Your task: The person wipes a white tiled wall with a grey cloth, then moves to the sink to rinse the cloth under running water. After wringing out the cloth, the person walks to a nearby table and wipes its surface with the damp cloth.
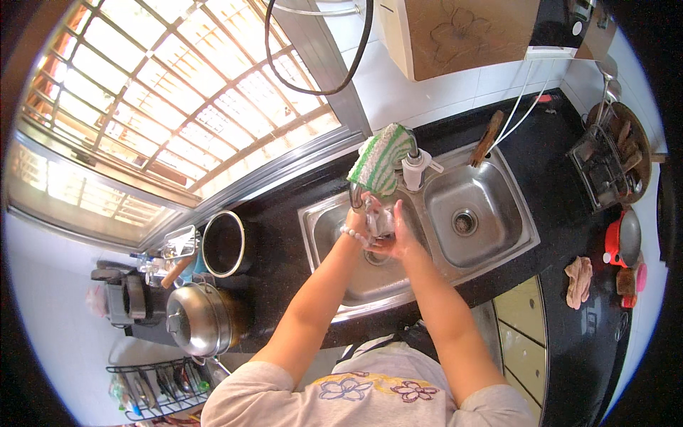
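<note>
Over the left basin of the steel double sink (320, 245), my two hands are together below the end of the faucet spout (356, 193). A clear glass (380, 219) is between them, its lower part hidden by my fingers. My left hand (359, 222), with a beaded bracelet at the wrist, closes on the glass from the left side. Wet-looking and curved, my right hand (400, 240) holds it from the right and below. A green and white striped cloth (384, 156) hangs over the faucet (415, 172) just beyond my hands.
A wooden-handled brush (486, 139) leans at the right basin's far corner. To the left are a dark pot (226, 243) and a lidded steel pot (200, 319). A crumpled cloth (579, 282), red-handled pan (623, 238) and wire rack (600, 171) occupy the right counter.
</note>
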`<state>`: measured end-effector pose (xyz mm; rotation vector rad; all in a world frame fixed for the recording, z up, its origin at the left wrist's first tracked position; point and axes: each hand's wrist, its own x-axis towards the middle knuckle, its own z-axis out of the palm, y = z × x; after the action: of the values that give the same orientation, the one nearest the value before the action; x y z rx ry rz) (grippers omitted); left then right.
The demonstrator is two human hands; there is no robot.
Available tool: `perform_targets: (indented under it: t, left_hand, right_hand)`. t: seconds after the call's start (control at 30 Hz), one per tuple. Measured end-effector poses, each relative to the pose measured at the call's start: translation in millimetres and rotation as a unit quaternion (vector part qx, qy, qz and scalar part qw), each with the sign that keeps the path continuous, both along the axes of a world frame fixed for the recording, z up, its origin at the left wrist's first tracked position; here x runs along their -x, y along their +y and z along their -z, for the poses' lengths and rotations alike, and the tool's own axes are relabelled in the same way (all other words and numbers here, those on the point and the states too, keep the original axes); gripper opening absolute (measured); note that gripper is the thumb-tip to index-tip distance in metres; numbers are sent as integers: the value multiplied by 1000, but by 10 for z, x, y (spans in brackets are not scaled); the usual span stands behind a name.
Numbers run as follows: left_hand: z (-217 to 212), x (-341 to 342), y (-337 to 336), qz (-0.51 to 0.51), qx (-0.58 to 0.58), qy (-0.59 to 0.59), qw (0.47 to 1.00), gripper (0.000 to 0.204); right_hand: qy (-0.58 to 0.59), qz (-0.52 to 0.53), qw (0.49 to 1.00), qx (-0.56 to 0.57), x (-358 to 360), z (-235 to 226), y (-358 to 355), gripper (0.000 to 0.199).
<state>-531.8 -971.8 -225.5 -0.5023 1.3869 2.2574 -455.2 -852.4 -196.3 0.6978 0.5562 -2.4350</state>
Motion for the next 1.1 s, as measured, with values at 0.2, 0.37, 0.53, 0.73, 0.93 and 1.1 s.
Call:
perform_targets:
  t: [0.2,0.37,0.53,0.73,0.93,1.1]
  left_hand:
    - [39,-109,-287,157,377,458,790,36]
    - [-384,-271,-350,153,16,-141,978,51]
    - [-60,-123,-519,153,26,-67,986,36]
    - [-52,-198,-253,81,118,103,984,28]
    - [157,-170,-297,-35,109,-45,992,65]
    - [-571,-514,-159,54,69,-166,982,72]
  right_hand:
    - [203,111,970,-73,228,552,-206,39]
    - [229,126,798,-543,226,269,-380,53]
    - [318,65,770,-549,90,-143,-476,53]
    - [306,134,680,-653,212,57,-683,52]
    - [344,97,663,-658,241,120,-811,41]
    - [197,191,647,-712,287,81,-630,29]
